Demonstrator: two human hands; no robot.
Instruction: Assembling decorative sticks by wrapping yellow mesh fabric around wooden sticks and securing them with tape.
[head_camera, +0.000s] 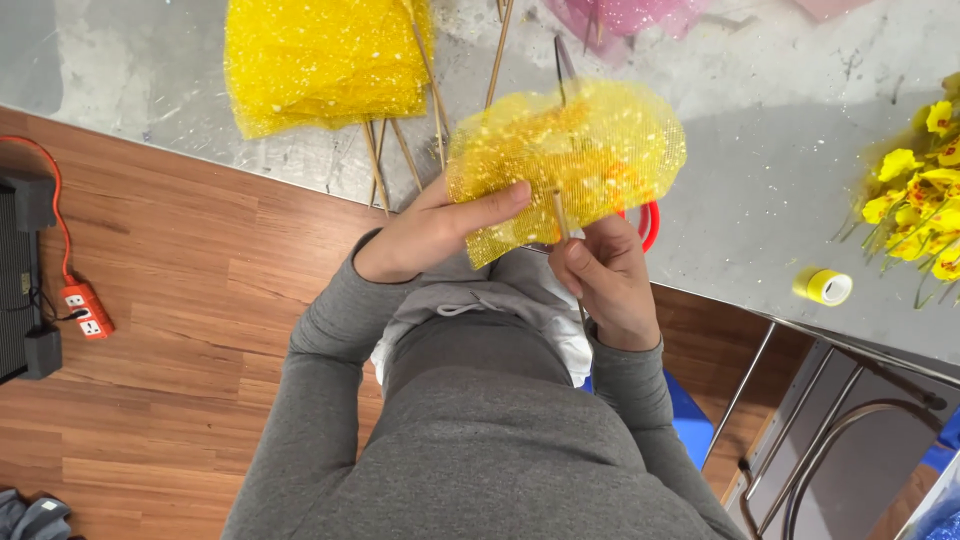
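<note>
Item, centre of frame: a round piece of yellow mesh (566, 160) with pale flecks, held above the near edge of a grey speckled table (780, 130). The left hand (440, 230) gripped its lower left edge, thumb laid flat across the mesh face and the remaining fingers behind it. The right hand (603, 275), just below the mesh and slightly right of centre, was closed in a pinch on a thin wooden stick (560, 215) that ran up against the mesh; how far the stick passed through the mesh could not be told. A patch of orange showed through the mesh near its lower middle, unidentified. A red curved object (651, 225) lay partly hidden behind the mesh's lower right edge.

Upper left of frame: a stack of yellow mesh sheets (325, 60) on the table, with several loose wooden sticks (400, 150) fanned beneath and beside it. Top centre: pink mesh (625, 15), cut off by the frame. Right edge: yellow artificial flowers (920, 200). Below these, a yellow tape roll (828, 287) near the table edge.

Left of frame: wooden floor (180, 300) with an orange power strip (85, 310) and its cable. Lower right: metal chair frame (830, 440). The person wore grey sleeves.
</note>
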